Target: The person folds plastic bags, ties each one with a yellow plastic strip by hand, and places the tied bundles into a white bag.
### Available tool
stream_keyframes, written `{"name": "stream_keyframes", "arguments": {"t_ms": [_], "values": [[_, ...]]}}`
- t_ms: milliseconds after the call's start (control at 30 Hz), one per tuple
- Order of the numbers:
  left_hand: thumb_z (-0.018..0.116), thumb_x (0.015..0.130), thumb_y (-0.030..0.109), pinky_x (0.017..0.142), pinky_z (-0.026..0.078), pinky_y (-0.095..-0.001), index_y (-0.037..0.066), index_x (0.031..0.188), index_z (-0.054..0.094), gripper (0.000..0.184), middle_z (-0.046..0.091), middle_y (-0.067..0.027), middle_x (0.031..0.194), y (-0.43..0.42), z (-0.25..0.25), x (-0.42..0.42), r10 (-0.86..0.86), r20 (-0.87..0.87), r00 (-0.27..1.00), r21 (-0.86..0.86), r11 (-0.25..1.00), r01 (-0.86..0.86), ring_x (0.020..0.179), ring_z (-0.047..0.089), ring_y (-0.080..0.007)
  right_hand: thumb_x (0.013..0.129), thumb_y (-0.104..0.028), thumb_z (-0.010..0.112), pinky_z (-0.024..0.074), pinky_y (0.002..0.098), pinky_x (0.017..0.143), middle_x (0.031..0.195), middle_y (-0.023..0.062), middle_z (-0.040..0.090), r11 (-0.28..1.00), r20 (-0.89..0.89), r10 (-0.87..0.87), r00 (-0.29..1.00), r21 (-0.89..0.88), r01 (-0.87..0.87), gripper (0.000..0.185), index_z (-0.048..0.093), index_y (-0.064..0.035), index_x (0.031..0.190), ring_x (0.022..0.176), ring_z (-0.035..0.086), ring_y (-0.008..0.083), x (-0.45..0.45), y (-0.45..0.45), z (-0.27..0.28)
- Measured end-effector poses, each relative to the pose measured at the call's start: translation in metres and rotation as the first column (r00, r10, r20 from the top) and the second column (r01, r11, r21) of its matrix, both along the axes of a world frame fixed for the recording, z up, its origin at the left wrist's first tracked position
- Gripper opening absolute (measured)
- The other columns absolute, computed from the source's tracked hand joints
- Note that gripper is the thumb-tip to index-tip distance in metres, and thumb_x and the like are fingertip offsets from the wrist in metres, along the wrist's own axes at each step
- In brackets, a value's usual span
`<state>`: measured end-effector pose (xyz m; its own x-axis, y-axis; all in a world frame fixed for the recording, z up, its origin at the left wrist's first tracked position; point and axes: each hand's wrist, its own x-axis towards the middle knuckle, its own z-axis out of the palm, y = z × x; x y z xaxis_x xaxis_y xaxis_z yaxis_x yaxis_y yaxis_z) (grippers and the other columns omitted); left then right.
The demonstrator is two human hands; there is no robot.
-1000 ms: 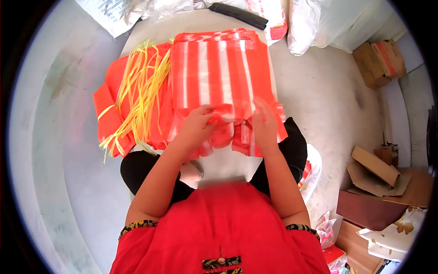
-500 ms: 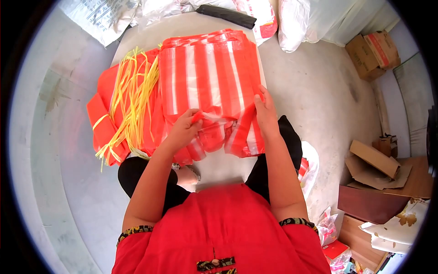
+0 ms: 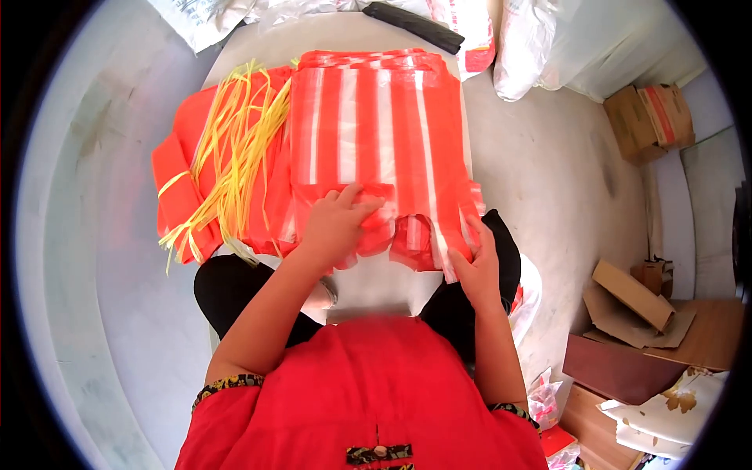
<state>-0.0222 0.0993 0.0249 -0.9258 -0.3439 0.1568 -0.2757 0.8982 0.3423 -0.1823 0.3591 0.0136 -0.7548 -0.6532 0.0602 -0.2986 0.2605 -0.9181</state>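
I saw the right hand (image 3: pixel 479 262) drop to the near-right corner of the striped plastic bag stack (image 3: pixel 384 133) on the tabletop (image 3: pixel 313 35), couldn't tell if it pinched, left hand (image 3: pixel 335 227) spread on the folded near edge, so the right side looked straighter.

The flat stack of red-and-white striped plastic sheets (image 3: pixel 364 125) is seen as thin, glossy and creased. Long, flat yellow plastic-looking strands (image 3: pixel 235 149) are noted as faintly shiny. A matt finish is shown by the loose red cloth shirt (image 3: pixel 360 384) and the boxy brown cardboard carton (image 3: pixel 630 124).
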Motion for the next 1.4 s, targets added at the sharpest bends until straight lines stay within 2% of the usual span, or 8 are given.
{"name": "stream_keyframes", "arguments": {"t_ms": [100,233,333,433,567,800,1133,1400], "values": [[0.069,0.083,0.003,0.099,0.052,-0.0466,0.028,0.137,0.067,0.06,0.058,-0.0121,0.145,0.001,-0.005,0.0,0.003,-0.023,1.0,-0.017,1.0,-0.003,0.119,0.061,-0.0339,0.09,0.0,0.065,0.049,0.0383,0.107,0.14,0.0143,0.059,0.991,-0.251,0.121,0.96,0.086,-0.102,0.055,0.054,-0.0035,0.144,0.13,0.06,0.026,-0.001,-0.03,0.049],[0.068,0.084,0.005,0.097,0.052,-0.0463,0.027,0.134,0.069,0.055,0.059,-0.0124,0.143,0.001,-0.003,0.003,-0.003,-0.024,1.0,-0.059,0.998,0.002,0.118,0.062,-0.0339,0.096,-0.009,0.061,0.0503,0.0342,0.101,0.123,0.0082,0.069,0.947,-0.25,0.32,0.914,0.111,-0.301,0.049,0.055,-0.005,0.144,0.12,0.064,0.021,0.001,-0.093,0.079],[0.068,0.084,0.008,0.095,0.052,-0.046,0.024,0.128,0.073,0.048,0.062,-0.0122,0.139,0.0,-0.006,0.007,-0.021,-0.112,0.994,-0.065,0.998,0.014,0.115,0.064,-0.0334,0.098,-0.012,0.059,0.0521,0.0326,0.095,0.121,0.0078,0.069,0.911,0.017,0.387,0.922,0.149,-0.385,0.05,0.054,-0.0053,0.147,0.108,0.065,0.0182,-0.006,-0.135,0.075],[0.082,0.065,0.008,0.096,0.048,-0.0443,0.021,0.129,0.072,0.066,0.059,-0.0137,0.143,-0.004,-0.017,0.015,-0.074,-0.098,0.992,-0.052,0.996,0.07,0.113,0.062,-0.0317,0.107,-0.019,0.054,0.0532,0.0305,0.087,0.119,0.0076,0.069,0.907,0.138,0.4,0.906,0.082,-0.413,0.045,0.052,-0.0042,0.149,0.1,0.065,0.0158,-0.014,-0.156,0.054],[0.07,0.083,0.013,0.09,0.053,-0.046,0.018,0.117,0.079,0.036,0.066,-0.0162,0.134,0.002,-0.015,0.019,-0.033,-0.246,0.969,-0.093,0.996,0.01,0.103,0.069,-0.031,0.112,-0.022,0.048,0.054,0.0306,0.088,0.12,0.0086,0.069,0.931,0.36,0.343,0.868,-0.006,-0.366,0.043,0.051,-0.0028,0.15,0.099,0.067,0.0162,-0.011,-0.157,0.054],[0.073,0.079,0.012,0.079,0.058,-0.0413,0.016,0.112,0.081,0.035,0.063,-0.0168,0.137,0.008,-0.019,0.013,0.068,-0.261,0.963,0.035,0.998,-0.061,0.094,0.072,-0.0259,0.111,-0.018,0.047,0.0548,0.032,0.091,0.127,0.011,0.069,0.889,0.144,0.427,0.893,0.111,-0.443,0.042,0.052,-0.002,0.15,0.098,0.067,0.0164,-0.013,-0.158,0.032],[0.07,0.078,0.006,0.096,0.053,-0.0442,0.018,0.112,0.079,0.037,0.063,-0.0123,0.137,0.004,-0.01,0.003,-0.003,-0.406,0.914,-0.146,0.987,-0.061,0.118,0.062,-0.0292,0.11,-0.013,0.049,0.0551,0.0316,0.091,0.128,0.0129,0.069,0.895,0.154,0.431,0.889,0.054,-0.443,0.04,0.055,0.0,0.147,0.099,0.068,0.0162,-0.004,-0.155,0.024],[0.074,0.078,0.006,0.091,0.054,-0.0457,0.006,0.097,0.076,0.02,0.07,-0.0112,0.115,-0.016,-0.023,-0.002,0.045,-0.404,0.914,0.127,0.992,0.007,0.107,0.065,-0.0332,0.103,-0.002,0.055,0.0544,0.0324,0.093,0.115,0.0072,0.073,0.945,0.042,0.328,0.944,-0.019,-0.327,0.028,0.066,-0.0027,0.129,0.108,0.068,0.0173,-0.008,-0.12,0.031]]}}
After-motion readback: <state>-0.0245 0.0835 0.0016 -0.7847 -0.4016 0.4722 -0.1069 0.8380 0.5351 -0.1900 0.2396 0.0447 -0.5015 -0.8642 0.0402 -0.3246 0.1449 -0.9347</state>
